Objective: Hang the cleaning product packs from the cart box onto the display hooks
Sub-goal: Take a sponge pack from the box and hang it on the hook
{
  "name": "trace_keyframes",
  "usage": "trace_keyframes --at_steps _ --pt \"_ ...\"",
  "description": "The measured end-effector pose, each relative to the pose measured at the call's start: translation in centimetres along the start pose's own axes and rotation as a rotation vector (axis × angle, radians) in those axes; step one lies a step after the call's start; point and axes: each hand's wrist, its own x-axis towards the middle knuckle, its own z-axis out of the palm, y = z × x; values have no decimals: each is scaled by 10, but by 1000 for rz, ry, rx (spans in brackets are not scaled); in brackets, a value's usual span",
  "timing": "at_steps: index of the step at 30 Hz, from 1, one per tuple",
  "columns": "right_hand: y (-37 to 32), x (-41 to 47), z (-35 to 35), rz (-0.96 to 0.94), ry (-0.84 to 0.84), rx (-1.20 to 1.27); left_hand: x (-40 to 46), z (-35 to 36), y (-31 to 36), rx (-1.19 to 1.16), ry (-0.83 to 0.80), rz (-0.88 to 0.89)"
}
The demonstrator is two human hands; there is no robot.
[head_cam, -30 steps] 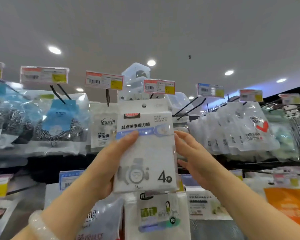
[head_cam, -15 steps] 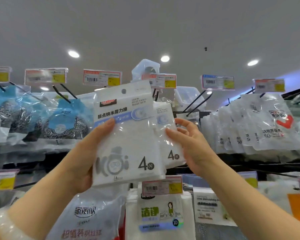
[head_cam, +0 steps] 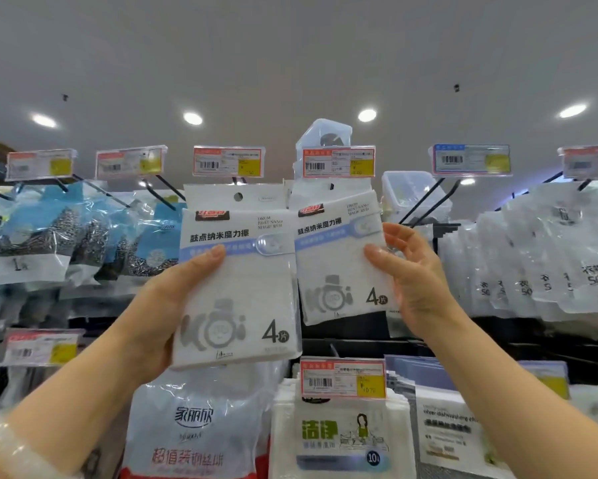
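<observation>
The left hand (head_cam: pixel 162 305) grips a white sponge pack (head_cam: pixel 237 274) marked "4", thumb pressed across its blue band and the remaining fingers curled out of sight behind it; the pack is held upright and free in front of the display, its punched hang hole (head_cam: pixel 238 197) visible at the top and not on any hook. Compared with half a second ago, this pack sits lower and further right in the view and no longer overlaps its neighbour, so that the two packs now stand side by side, edges just touching. The second sponge pack (head_cam: pixel 339 261), identical in print, hangs at the display under a red-bordered price tag (head_cam: pixel 339 163); its hook is hidden behind the tag and the pack's header. The right hand (head_cam: pixel 418 278) holds this hanging pack at its right edge, thumb laid on the front face and the other fingers spread and loosely bent behind; earlier it covered more of the pack's lower corner, whereas the "4" is now fully exposed. Blue steel-wool packs (head_cam: pixel 48 233) hang to the left, white bagged goods (head_cam: pixel 532 264) to the right, and a lower price tag (head_cam: pixel 342 378) sits just beneath the hanging pack.
</observation>
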Motion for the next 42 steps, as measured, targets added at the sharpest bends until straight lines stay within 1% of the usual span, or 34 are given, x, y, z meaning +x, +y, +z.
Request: trace_keyframes --at_steps 4,8,18,24,29,31,32,33,35,36,37,38,40,42 --pt "7 3 -2 51 19 33 0 5 -2 19 -4 8" --pt "8 7 -2 52 32 80 0 8 -4 28 -1 15" --pt "14 22 -4 116 78 64 1 8 -4 47 8 18" --pt "34 33 -8 166 151 -92 1 10 -5 68 30 -2" --pt "48 51 -11 233 139 -277 4 15 -8 96 36 -14" --pt "55 55 -14 239 163 -396 6 16 -10 109 41 -19" --pt "58 55 -14 187 196 -500 6 16 -11 112 44 -23" --pt "60 54 -13 86 225 -641 7 15 -11 115 49 -28" --pt "60 48 -8 -196 224 -1030 9 14 -12 127 62 -37" --pt "61 46 -5 -328 168 -1244 10 13 -12 135 69 -38" --pt "62 47 -3 -424 75 -1436 11 13 -13 141 76 -38" --pt "63 48 0 -467 -31 -1585 12 13 -13 146 82 -38" --pt "64 52 6 -429 -175 -1747 14 14 -14 149 86 -34" --pt "65 56 10 -309 -245 -1798 16 15 -13 147 79 -29"
